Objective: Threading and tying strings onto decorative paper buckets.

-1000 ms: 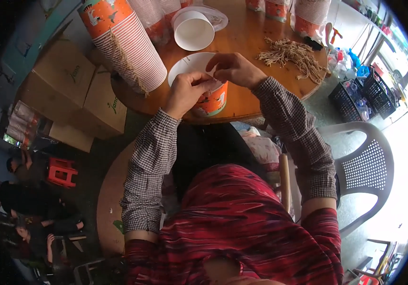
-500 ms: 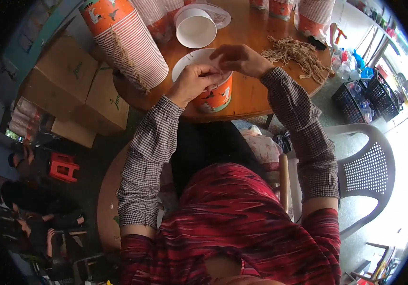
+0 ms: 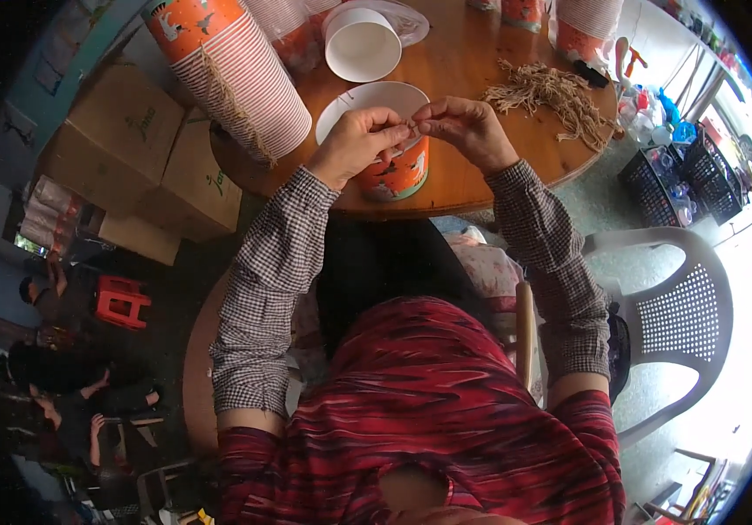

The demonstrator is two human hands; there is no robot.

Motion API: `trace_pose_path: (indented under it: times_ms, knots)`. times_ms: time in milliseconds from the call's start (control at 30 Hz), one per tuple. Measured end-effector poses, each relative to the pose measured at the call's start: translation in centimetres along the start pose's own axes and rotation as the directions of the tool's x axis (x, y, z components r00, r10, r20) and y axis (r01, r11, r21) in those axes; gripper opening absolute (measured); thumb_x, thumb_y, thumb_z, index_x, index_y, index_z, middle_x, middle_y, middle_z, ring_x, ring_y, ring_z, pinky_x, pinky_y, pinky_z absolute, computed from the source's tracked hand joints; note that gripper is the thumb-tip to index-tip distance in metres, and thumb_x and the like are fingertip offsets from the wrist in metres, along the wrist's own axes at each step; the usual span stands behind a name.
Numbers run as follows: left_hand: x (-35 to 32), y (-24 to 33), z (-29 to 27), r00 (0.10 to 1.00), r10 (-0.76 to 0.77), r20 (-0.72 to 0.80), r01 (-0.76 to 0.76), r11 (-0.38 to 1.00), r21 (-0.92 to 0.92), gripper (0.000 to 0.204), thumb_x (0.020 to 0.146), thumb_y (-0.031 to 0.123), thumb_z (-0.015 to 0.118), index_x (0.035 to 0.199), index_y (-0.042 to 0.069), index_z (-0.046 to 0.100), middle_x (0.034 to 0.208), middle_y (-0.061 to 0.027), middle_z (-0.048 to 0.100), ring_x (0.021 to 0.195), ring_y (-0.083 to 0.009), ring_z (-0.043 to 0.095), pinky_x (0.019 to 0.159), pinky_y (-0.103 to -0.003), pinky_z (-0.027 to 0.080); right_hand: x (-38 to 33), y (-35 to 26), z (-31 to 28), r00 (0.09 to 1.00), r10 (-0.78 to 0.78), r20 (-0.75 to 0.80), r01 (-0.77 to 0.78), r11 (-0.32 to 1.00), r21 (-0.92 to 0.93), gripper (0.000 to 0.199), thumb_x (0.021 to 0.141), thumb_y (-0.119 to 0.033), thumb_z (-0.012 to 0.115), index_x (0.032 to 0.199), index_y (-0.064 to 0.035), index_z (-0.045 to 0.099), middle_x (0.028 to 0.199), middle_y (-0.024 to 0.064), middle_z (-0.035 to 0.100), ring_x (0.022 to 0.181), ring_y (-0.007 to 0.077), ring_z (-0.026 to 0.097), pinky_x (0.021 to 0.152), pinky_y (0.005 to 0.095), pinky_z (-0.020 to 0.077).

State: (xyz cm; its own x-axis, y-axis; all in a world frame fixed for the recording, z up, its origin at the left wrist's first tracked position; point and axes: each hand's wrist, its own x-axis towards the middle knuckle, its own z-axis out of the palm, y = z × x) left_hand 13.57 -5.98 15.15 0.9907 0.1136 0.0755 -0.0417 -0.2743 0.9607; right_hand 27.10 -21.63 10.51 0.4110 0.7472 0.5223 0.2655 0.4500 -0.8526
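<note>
An orange paper bucket (image 3: pixel 400 178) with a white inside and animal prints stands at the table's near edge. Over its right rim, my left hand (image 3: pixel 354 144) and my right hand (image 3: pixel 474 134) meet, fingertips pinched together. What lies between the fingertips is too small to make out. A short bit of string shows at the bucket's far left rim. To the left leans a tall stack of nested paper buckets (image 3: pixel 258 105), with twisted cords (image 3: pixel 229 98) lying along it. Right of my hands lies a heap of tan cords (image 3: pixel 551 101).
A white bucket (image 3: pixel 363 51) lies open-end toward me behind the work. More bagged bucket stacks (image 3: pixel 579 31) stand on the wooden table (image 3: pixel 454 52). Cardboard boxes (image 3: pixel 122 131) are at left, black crates (image 3: pixel 656 188) and a plastic chair (image 3: pixel 678 315) at right. Other people sit far left.
My right hand has come down and in; its fingers, raised and spread before, now pinch beside the left fingertips. My left hand stays nearly in place.
</note>
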Motion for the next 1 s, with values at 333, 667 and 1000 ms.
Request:
trace_pose_path:
  times_ms: [333, 667, 1000]
  knots:
    - [-0.9, -2.1, 0.7, 0.922, 0.289, -0.256, -0.163, 0.892, 0.421, 0.015, 0.082, 0.012, 0.066, 0.089, -0.001, 0.063, 0.077, -0.0074, 0.066, 0.070, -0.0148, 0.064, 0.063, -0.027, 0.050, 0.4, -1.0, 1.6, 0.966, -0.125, -0.226, 0.054, 0.953, -0.299, 0.014, 0.084, -0.010, 0.066, 0.092, 0.0015, 0.063, 0.088, 0.0038, 0.066, 0.084, 0.0093, 0.060, 0.078, 0.0261, 0.0482]
    - [-3.1, -2.2, 3.3, 0.949, 0.082, -0.303, -0.149, 0.968, -0.204, 0.017, 0.089, 0.016, 0.061, 0.092, 0.000, 0.065, 0.072, -0.0001, 0.061, 0.057, -0.0052, 0.051, 0.050, -0.020, 0.040, -2.9, -2.4, 3.6, 0.895, -0.435, -0.098, 0.201, 0.589, -0.783, 0.007, 0.079, -0.010, 0.065, 0.084, -0.0061, 0.062, 0.081, 0.0086, 0.059, 0.078, 0.0289, 0.056, 0.071, 0.0380, 0.0450]
    - [-1.1, -2.8, 3.0, 0.924, 0.250, -0.290, -0.247, 0.968, 0.048, 0.018, 0.088, 0.015, 0.062, 0.097, 0.001, 0.067, 0.082, -0.0013, 0.067, 0.070, -0.0053, 0.060, 0.061, -0.019, 0.048, -2.2, -2.6, 4.0, 0.862, -0.501, -0.074, 0.248, 0.545, -0.801, 0.015, 0.074, -0.008, 0.065, 0.089, -0.0106, 0.065, 0.087, 0.0067, 0.058, 0.082, 0.0269, 0.055, 0.074, 0.0373, 0.0454]
